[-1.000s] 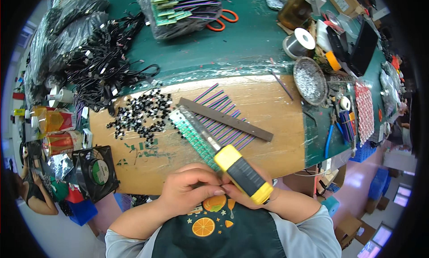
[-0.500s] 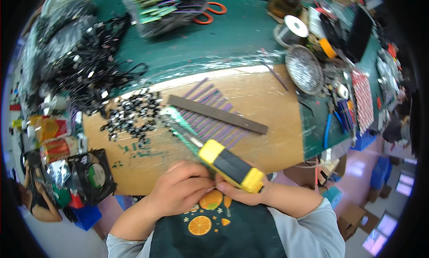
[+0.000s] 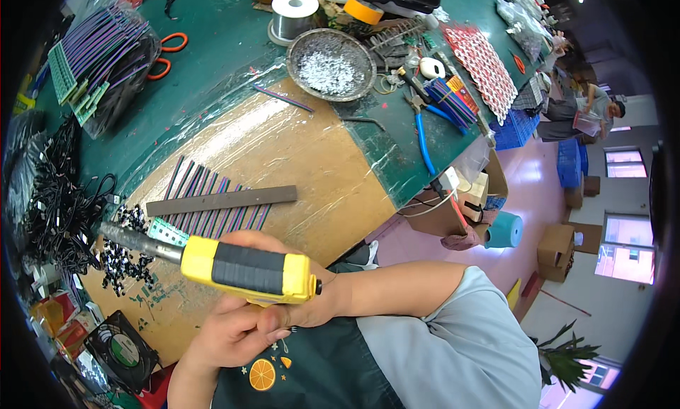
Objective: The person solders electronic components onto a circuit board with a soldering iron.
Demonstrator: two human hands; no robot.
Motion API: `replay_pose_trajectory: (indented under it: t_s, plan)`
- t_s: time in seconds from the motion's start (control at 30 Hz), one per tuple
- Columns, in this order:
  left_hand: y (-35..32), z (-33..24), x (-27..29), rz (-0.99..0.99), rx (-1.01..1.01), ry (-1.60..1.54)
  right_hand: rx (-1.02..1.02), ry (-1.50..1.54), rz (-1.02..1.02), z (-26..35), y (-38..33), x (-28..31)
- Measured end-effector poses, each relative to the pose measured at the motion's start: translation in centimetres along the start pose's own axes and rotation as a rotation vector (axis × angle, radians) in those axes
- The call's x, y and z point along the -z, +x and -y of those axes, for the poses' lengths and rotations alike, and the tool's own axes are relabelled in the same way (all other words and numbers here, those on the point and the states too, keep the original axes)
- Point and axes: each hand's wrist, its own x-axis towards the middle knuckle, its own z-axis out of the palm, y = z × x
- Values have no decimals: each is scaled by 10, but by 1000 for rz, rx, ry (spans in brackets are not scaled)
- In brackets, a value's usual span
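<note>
My right hand (image 3: 306,311) grips a yellow and black soldering gun (image 3: 248,273), its metal barrel pointing left. Close below the gun, my left hand (image 3: 230,334) has its fingers curled against the right hand's fingers; whatever they pinch, if anything, is hidden. Beyond the barrel lies a green circuit board strip (image 3: 170,231), partly covered by the gun. A row of purple, black and green wires (image 3: 188,182) runs out from it. Across these wires rests a flat grey-brown bar (image 3: 234,199). Many small black and white parts (image 3: 127,264) are heaped by the barrel's tip.
A metal bowl (image 3: 331,65) with whitish bits stands at the board's far edge, beside a solder wire spool (image 3: 292,15). Blue-handled pliers (image 3: 421,132) lie to the right. Black cables (image 3: 60,189) pile up on the left, near a black fan (image 3: 122,349).
The view has swung right, so the table's things appear farther left. The soldering gun, held in my right hand, now lies nearly level across the view. My left hand stays beside the right.
</note>
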Motion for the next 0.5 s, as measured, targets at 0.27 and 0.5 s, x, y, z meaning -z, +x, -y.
replay_pose_trajectory:
  t_s: [0.27, 0.5]
  plan:
    - [-13, 2, -3, -136, 20, 104, -442, -515, 279, 79, -44, 30]
    - [-23, 9, 4, -164, 42, 61, -966, -517, -777, 76, -219, 200]
